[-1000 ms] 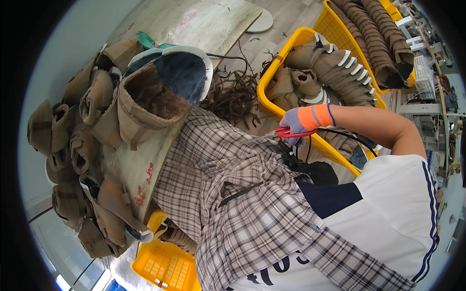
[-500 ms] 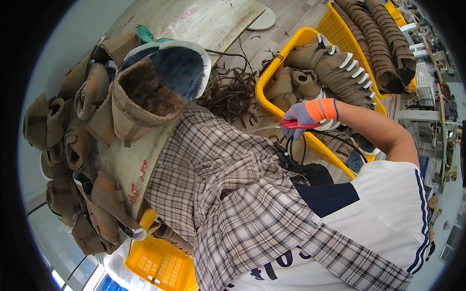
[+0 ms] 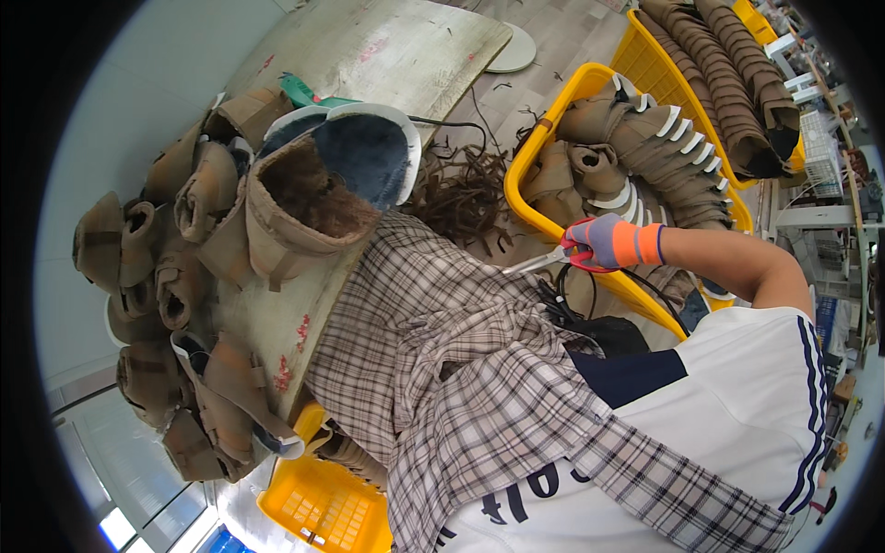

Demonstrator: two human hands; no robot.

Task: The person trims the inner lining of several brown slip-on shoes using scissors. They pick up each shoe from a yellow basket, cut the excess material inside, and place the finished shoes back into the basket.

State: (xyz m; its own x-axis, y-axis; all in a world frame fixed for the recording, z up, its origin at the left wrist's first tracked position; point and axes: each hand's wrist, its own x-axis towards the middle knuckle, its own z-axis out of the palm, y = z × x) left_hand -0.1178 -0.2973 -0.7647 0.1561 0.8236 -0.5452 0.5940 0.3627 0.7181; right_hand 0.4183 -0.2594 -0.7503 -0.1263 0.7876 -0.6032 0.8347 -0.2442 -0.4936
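Observation:
A tan boot (image 3: 295, 217) with brown fur lining stands open-mouthed at the end of my plaid left sleeve (image 3: 433, 323). The boot hides my left hand. Behind the boot lies a white-rimmed sole with dark blue fleece (image 3: 364, 152). My right hand (image 3: 613, 241), in a grey and orange glove, grips red-handled scissors (image 3: 553, 259). Their blades point left toward the sleeve, over the near rim of a yellow crate (image 3: 535, 152).
Several tan boots are piled at left (image 3: 157, 276) on a worn wooden board (image 3: 369, 51). Brown trimmings (image 3: 461, 189) lie beside the crate, which holds boot uppers (image 3: 636, 138). A second yellow crate of boots (image 3: 728, 83) stands behind, and another yellow crate (image 3: 323, 502) below.
My right hand with the scissors has dropped slightly toward me. The boot on my left arm has shifted a little to the right.

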